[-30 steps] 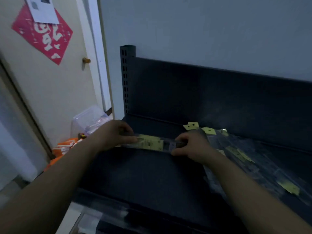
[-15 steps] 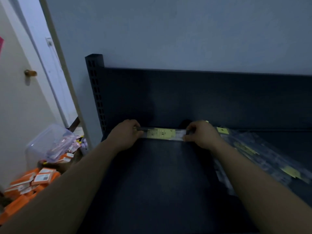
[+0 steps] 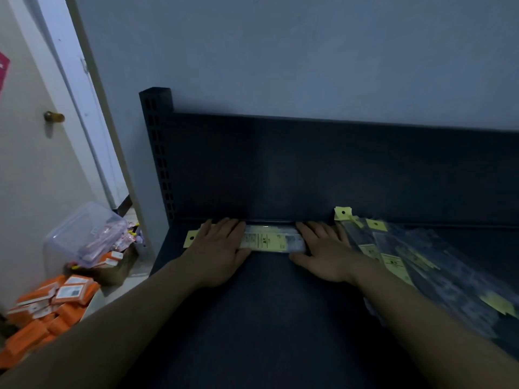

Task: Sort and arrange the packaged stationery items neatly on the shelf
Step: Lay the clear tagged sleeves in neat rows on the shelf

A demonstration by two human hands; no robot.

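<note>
- The left hand (image 3: 216,249) and right hand (image 3: 325,252) lie flat with fingers straight, pressing the two ends of one long package (image 3: 269,242).
- That package lies crosswise at the far edge of the dark shelf (image 3: 266,318), against the back panel (image 3: 280,169).
- A loose pile of similar packages (image 3: 427,270) lies just right of it.
- Orange boxes (image 3: 50,301) and a clear container (image 3: 81,234) sit on the floor to the left.

Packet (image 3: 271,242) ends covered, its print unreadable, pile (image 3: 435,276) cropped right
</note>
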